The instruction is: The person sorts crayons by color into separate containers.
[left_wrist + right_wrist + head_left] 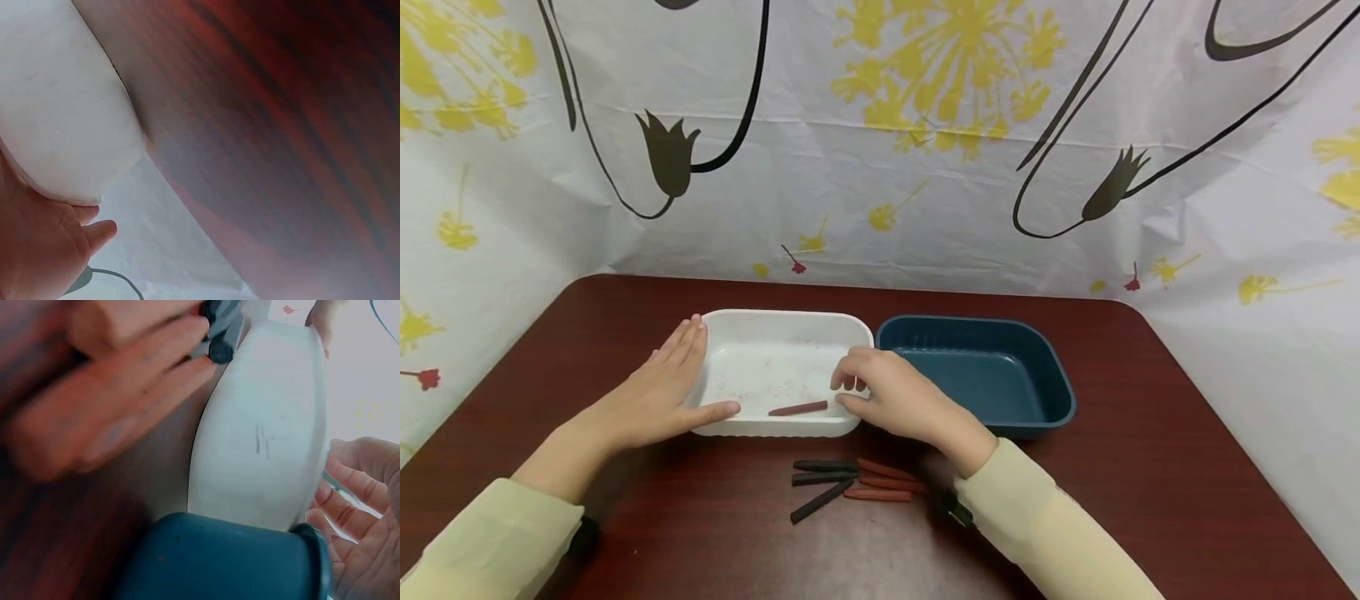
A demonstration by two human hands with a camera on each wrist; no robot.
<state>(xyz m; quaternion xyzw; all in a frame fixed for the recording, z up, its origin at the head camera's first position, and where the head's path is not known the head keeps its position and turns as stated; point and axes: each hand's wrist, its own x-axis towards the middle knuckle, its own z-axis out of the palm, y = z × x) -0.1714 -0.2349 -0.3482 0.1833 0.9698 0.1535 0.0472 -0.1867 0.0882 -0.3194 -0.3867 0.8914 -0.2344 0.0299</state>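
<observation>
My left hand (658, 387) lies along the left rim of a white rectangular tray (775, 427), fingers straight and thumb over its front corner. In the left wrist view the hand (47, 244) rests against the tray's end. Inside the tray, near the front wall, is one reddish-brown crayon-like stick (797, 408). My right hand (898, 392) is over the tray's right end, its loosely bent fingers just beside that stick and holding nothing. In the right wrist view the right hand's fingers (344, 509) are relaxed and spread at the tray's rim.
A dark blue tray (1063, 392) stands against the white one's right side. In front, on the dark red table (700, 525), lie several black sticks (820, 502) and several reddish-brown sticks (877, 495). Reddish crumbs dot the white tray's floor. A patterned curtain (820, 167) hangs behind.
</observation>
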